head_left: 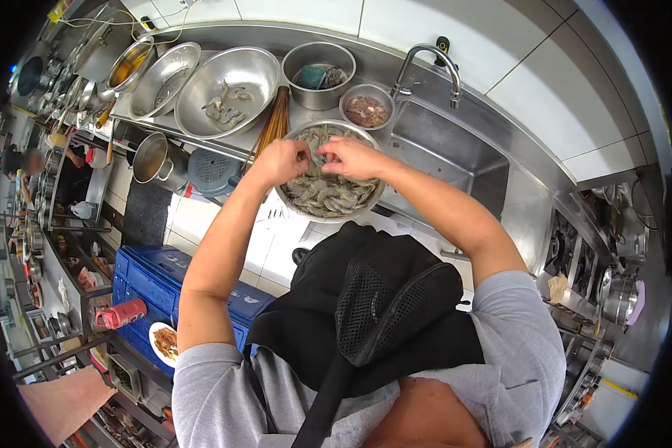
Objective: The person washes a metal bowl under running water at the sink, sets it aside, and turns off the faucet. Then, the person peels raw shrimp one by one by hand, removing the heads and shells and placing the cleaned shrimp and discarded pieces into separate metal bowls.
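A steel bowl (278, 196) full of raw, grey-shelled shrimp (332, 196) is in front of me at the counter's edge. Over its far half, my left hand (282, 162) and my right hand (351, 158) are close together with their fingertips pinched. Between them is a greyish shrimp, partly hidden by the fingers. Up and left, a wide steel basin (190, 101) holds several more shrimp (228, 108). Just beyond my right hand is a small steel bowl (345, 110) of pinkish, wet pieces (366, 111).
A steel pot (322, 100) with a green scouring pad (311, 77) stands behind. Right of it is a sink (433, 149) with a tap (425, 51). A bundle of thin sticks (272, 123) leans between basin and bowl. Blue crates (145, 272) stand at lower left.
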